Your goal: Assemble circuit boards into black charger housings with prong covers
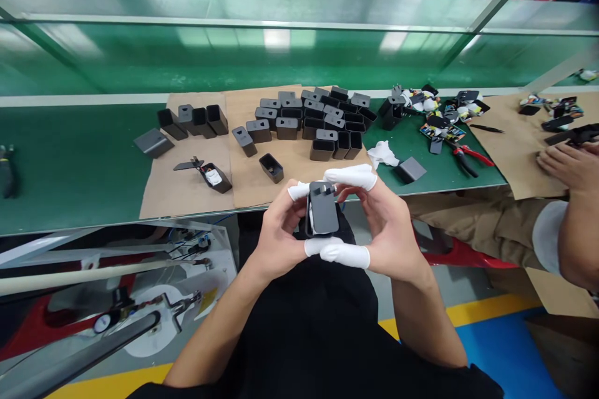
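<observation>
Between my two hands, above my lap, is a black plug-in power adapter [324, 211] with plug prongs on its cover. The cover sits slightly off the casing, and some white shows along its left and lower edges. My left hand [284, 234] grips it from the left, and my right hand [381, 224] from the right. White finger cots cover the thumbs and forefingers of both. On the brown cardboard in front lie an empty black casing [271, 168] and an adapter with its cover flipped open [216, 178], white inside.
Several black casings [286, 128] crowd the cardboard, others [206, 121] stand left. Circuit assemblies [442, 128], red-handled pliers [468, 157], a white tissue [382, 154] and a dark block [410, 170] lie right. A co-worker's hand [568, 165] is at far right. Another tool [7, 171] lies far left.
</observation>
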A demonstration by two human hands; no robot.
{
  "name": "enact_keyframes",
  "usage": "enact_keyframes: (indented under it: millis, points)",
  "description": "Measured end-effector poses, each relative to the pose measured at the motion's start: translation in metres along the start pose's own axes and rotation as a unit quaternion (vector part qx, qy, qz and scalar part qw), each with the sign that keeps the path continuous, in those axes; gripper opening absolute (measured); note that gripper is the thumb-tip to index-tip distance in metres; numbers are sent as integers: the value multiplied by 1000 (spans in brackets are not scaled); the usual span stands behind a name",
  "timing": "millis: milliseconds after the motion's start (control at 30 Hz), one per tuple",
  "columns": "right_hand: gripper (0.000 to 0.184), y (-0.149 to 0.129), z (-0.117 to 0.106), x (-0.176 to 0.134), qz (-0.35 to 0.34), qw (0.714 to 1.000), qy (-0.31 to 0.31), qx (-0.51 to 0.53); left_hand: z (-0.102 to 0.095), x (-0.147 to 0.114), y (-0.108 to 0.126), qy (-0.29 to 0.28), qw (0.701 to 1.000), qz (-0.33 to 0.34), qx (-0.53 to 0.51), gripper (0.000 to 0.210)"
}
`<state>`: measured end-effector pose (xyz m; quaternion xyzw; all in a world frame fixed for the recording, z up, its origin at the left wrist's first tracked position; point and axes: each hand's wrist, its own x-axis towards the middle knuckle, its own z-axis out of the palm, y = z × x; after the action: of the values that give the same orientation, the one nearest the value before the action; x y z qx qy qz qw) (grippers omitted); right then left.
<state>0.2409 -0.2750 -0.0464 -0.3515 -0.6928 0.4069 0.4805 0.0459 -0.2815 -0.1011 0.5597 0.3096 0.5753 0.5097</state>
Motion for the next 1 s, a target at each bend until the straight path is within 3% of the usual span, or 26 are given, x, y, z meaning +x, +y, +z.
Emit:
enact_keyframes:
  millis: [67, 233, 333, 467, 600, 667, 800, 867, 1000]
  points:
    - [88, 10, 0, -3, 6, 1000, -2, 19, -1, -3, -3, 7, 1000, -11, -12, 84]
    - [66, 40, 13, -13, -23, 993, -4, 115, -3, -7, 0, 26, 1000, -9, -8, 79]
    - [69, 51, 25, -19, -39, 991, 5, 131, 1, -10, 5, 63, 997, -13, -32, 73]
    - [78, 52, 34, -23, -42, 996, 5, 85, 7, -19, 17, 110, 976, -119, -142, 62]
    - [73, 45, 33, -22, -44, 996, -1, 84, 9, -23, 28, 126, 947, -213, -207, 77]
    - [71, 41, 33, -21, -46, 995, -4, 94, 10, -22, 30, 165, 937, -231, -204, 75]
    - [72, 42, 36, -18, -35, 990, 7, 138, 22, -15, 28, 343, 910, -148, -182, 47]
    - [67, 45, 40, -18, -13, 982, 23, 185, 31, -14, 27, 400, 893, -104, -180, 45]
    - [48, 48, 40, -16, 102, 952, 51, 283, 49, -26, 28, 374, 908, -95, -164, 50]
